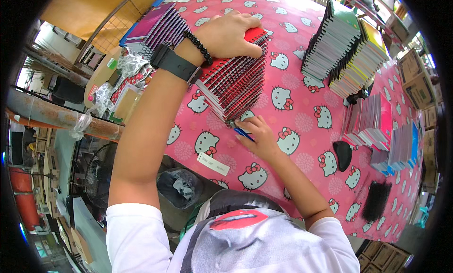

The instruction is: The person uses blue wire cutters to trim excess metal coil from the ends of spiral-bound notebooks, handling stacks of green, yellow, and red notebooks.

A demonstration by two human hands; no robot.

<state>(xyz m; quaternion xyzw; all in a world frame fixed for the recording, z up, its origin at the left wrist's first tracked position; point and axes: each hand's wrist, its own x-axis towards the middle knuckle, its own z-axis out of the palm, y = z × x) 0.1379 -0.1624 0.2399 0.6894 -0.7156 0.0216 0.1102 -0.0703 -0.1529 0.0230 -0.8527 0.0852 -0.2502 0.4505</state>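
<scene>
A tall stack of red spiral-bound notebooks (236, 86) stands on the pink patterned tablecloth (302, 126), its dark coil bindings turned toward me. My left hand (231, 34) is closed over the top of this stack, thumb on the right side and fingers reaching across the red cover. Low at the stack's near corner, my right hand (257, 138) holds a small blue-handled tool (245, 134). Its metal end lies close to the bottom coils, and my fingers hide much of it, so its exact kind does not show.
Purple notebooks (158, 27) are piled at the far left. Green notebooks (330, 41) and yellow notebooks (363, 60) stand at the right, with pink notebooks (375, 119) and blue notebooks (398, 148) nearer. A paper strip (213, 164), a black mouse-shaped object (342, 156) and black coils (376, 200) lie nearer me.
</scene>
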